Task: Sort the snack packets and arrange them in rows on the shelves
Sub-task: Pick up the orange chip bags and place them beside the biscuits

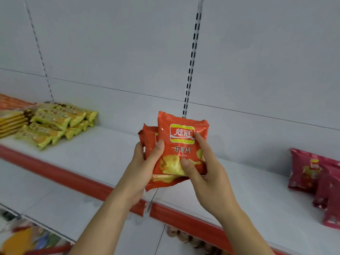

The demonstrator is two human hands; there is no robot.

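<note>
I hold a small stack of orange crisp packets [179, 144] upright above the white shelf [103, 153], near its front edge. My left hand [145, 162] grips the stack from the left, its thumb across the front packet. My right hand [200, 166] grips it from the right, thumb pressed on the lower front. At least one more orange packet shows behind the front one.
Yellow-green snack bars [55, 122] are piled at the shelf's back left, beside yellow packets [11, 122]. Dark pink crisp packets [320, 181] stand at the right. A red strip [60, 175] edges the shelf front. A lower shelf [55, 205] and mixed packets [24, 240] lie below.
</note>
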